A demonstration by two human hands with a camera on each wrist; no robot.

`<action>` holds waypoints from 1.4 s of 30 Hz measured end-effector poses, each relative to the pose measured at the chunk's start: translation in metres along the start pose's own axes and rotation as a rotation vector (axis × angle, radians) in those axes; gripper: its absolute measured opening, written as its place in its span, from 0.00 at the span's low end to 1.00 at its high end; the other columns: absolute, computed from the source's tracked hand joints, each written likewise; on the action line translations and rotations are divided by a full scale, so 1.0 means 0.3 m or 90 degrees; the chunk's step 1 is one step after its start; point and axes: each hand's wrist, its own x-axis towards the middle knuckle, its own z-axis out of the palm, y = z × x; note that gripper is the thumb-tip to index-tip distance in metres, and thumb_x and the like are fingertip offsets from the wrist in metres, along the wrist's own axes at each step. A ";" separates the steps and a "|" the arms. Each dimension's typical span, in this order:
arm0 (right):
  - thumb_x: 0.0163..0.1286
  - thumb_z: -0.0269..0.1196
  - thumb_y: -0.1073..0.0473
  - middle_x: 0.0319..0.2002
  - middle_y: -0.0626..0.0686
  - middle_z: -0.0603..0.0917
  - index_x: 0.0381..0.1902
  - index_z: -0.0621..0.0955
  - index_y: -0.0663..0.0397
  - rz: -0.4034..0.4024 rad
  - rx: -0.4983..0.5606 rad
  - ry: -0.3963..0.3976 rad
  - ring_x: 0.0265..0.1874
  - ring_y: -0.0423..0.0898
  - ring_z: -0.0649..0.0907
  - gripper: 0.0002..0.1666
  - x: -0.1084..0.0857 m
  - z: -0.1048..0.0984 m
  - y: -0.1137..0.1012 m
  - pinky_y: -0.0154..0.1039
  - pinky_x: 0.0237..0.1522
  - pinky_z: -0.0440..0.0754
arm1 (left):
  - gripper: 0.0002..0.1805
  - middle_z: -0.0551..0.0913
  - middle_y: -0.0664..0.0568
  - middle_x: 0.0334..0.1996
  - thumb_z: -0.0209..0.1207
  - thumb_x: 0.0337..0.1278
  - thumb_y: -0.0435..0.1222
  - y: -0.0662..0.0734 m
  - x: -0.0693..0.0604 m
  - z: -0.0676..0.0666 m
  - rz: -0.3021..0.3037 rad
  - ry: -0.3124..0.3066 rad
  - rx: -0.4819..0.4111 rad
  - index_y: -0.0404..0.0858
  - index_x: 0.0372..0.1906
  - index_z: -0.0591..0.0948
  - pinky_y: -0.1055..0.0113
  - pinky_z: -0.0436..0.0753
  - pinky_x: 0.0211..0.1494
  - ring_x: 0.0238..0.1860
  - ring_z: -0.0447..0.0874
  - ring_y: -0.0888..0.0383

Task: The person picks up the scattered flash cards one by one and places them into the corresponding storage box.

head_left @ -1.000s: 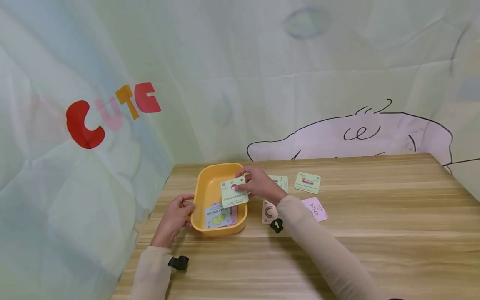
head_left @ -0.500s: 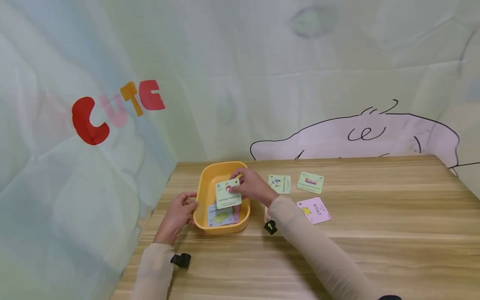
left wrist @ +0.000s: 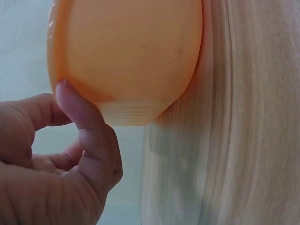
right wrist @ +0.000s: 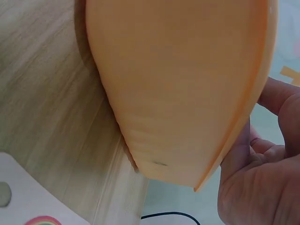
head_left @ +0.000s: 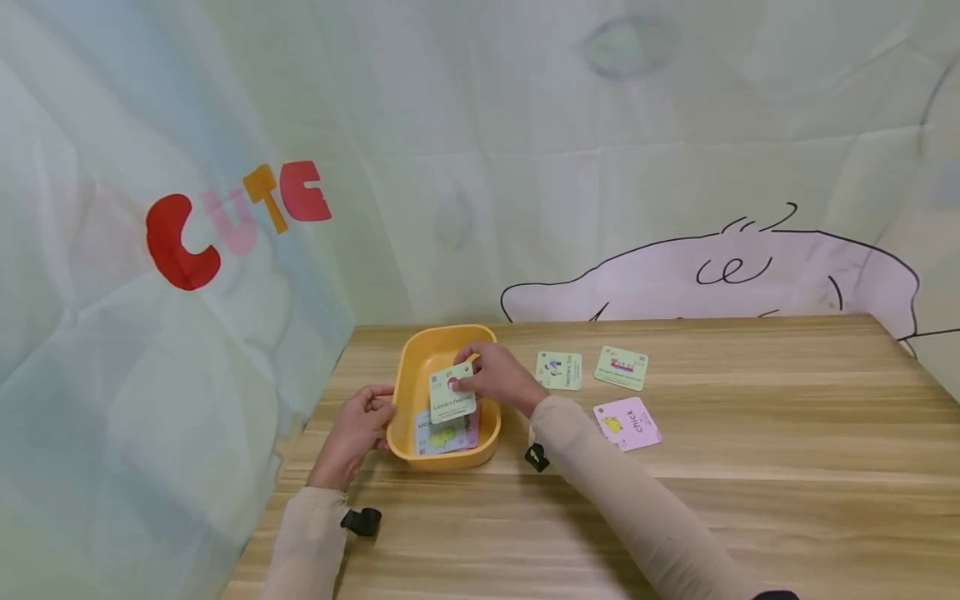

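Observation:
A yellow plastic bin [head_left: 405, 367] stands at the left end of the table. My left hand [head_left: 356, 433] grips its left rim; in the left wrist view, a fingertip [left wrist: 68, 91] lies against the bin's outer wall. Over the inside of the bin, my right hand [head_left: 498, 377] pinches a green Lantern Festival card [head_left: 450, 407] by its right side. Beneath that card, a blue card with a green melon [head_left: 435, 438] lies partly over a pink card [head_left: 472, 428] in the bin. The right wrist view shows the bin's wall [right wrist: 173, 93] hiding the held card.
Right of the bin lie a green Teachers' Day card [head_left: 558, 371], a green Dragon Boat Festival card [head_left: 622, 367] and a pink chick card [head_left: 628, 423]. The right wrist view catches a rainbow card's corner [right wrist: 33, 201]. A printed cloth backdrop [head_left: 420, 208] rises behind the table.
My right hand has moved left and a little nearer with the Lantern Festival card, deeper over the bin. The sleeve now covers the rainbow card in the head view. My left hand stays at the rim.

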 end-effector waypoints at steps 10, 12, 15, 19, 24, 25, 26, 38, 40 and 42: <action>0.63 0.74 0.58 0.45 0.55 0.79 0.46 0.80 0.46 0.027 -0.015 -0.003 0.38 0.49 0.82 0.17 0.001 -0.005 -0.001 0.41 0.44 0.86 | 0.23 0.74 0.44 0.44 0.51 0.74 0.33 -0.010 0.009 0.000 0.002 -0.001 0.000 0.34 0.69 0.69 0.63 0.82 0.27 0.33 0.76 0.54; 0.63 0.74 0.58 0.45 0.55 0.79 0.46 0.80 0.47 0.025 -0.012 -0.005 0.38 0.49 0.82 0.17 0.000 -0.005 0.000 0.43 0.46 0.86 | 0.23 0.74 0.44 0.44 0.51 0.74 0.33 -0.010 0.008 0.000 0.002 -0.001 -0.001 0.34 0.70 0.69 0.64 0.82 0.27 0.33 0.76 0.54; 0.63 0.74 0.57 0.45 0.55 0.79 0.47 0.80 0.48 0.019 -0.010 -0.007 0.39 0.49 0.82 0.17 -0.002 -0.006 0.001 0.45 0.47 0.87 | 0.23 0.74 0.45 0.45 0.52 0.74 0.33 -0.009 0.005 -0.001 0.000 -0.001 0.000 0.34 0.70 0.68 0.64 0.82 0.27 0.33 0.76 0.55; 0.63 0.74 0.57 0.46 0.56 0.79 0.46 0.80 0.48 0.015 -0.008 -0.010 0.39 0.49 0.82 0.17 -0.004 -0.008 0.003 0.46 0.47 0.87 | 0.23 0.74 0.45 0.45 0.51 0.74 0.33 -0.011 0.007 -0.001 -0.003 -0.001 0.000 0.34 0.70 0.68 0.64 0.82 0.28 0.33 0.76 0.55; 0.62 0.74 0.56 0.47 0.57 0.79 0.46 0.81 0.48 0.019 -0.009 -0.011 0.39 0.49 0.82 0.17 -0.001 -0.009 0.004 0.45 0.47 0.86 | 0.23 0.74 0.44 0.44 0.51 0.74 0.32 -0.013 0.013 -0.003 -0.004 -0.007 0.000 0.32 0.70 0.68 0.63 0.82 0.28 0.33 0.76 0.54; 0.62 0.75 0.55 0.47 0.57 0.78 0.46 0.81 0.48 0.021 -0.009 -0.011 0.39 0.49 0.82 0.17 0.000 -0.009 0.005 0.45 0.47 0.86 | 0.23 0.74 0.43 0.44 0.50 0.74 0.32 -0.013 0.013 -0.003 -0.004 -0.009 0.000 0.31 0.70 0.67 0.63 0.82 0.28 0.33 0.76 0.54; 0.62 0.75 0.55 0.47 0.57 0.78 0.46 0.81 0.48 0.022 -0.009 -0.011 0.39 0.49 0.82 0.17 0.001 -0.009 0.006 0.45 0.47 0.86 | 0.23 0.73 0.43 0.44 0.50 0.74 0.31 -0.012 0.013 -0.003 -0.003 -0.012 0.000 0.30 0.70 0.67 0.63 0.83 0.27 0.33 0.76 0.54; 0.61 0.75 0.54 0.40 0.54 0.84 0.48 0.80 0.50 0.017 0.003 -0.024 0.37 0.53 0.87 0.20 0.000 -0.009 0.011 0.48 0.49 0.85 | 0.22 0.73 0.46 0.43 0.52 0.74 0.33 -0.012 0.001 0.001 0.007 -0.003 -0.003 0.34 0.69 0.69 0.64 0.82 0.27 0.33 0.76 0.55; 0.61 0.75 0.54 0.37 0.54 0.86 0.49 0.79 0.51 0.018 0.018 -0.033 0.39 0.57 0.88 0.22 -0.002 -0.010 0.011 0.49 0.50 0.85 | 0.22 0.73 0.46 0.42 0.52 0.74 0.33 -0.013 0.003 0.001 0.010 -0.003 -0.002 0.34 0.68 0.69 0.64 0.82 0.27 0.32 0.75 0.56; 0.62 0.75 0.55 0.34 0.55 0.88 0.51 0.78 0.54 0.018 0.041 -0.045 0.40 0.60 0.89 0.24 -0.003 -0.011 0.010 0.49 0.52 0.85 | 0.22 0.73 0.47 0.42 0.52 0.74 0.33 -0.014 0.005 0.002 0.011 -0.002 -0.001 0.34 0.68 0.69 0.65 0.81 0.27 0.32 0.75 0.56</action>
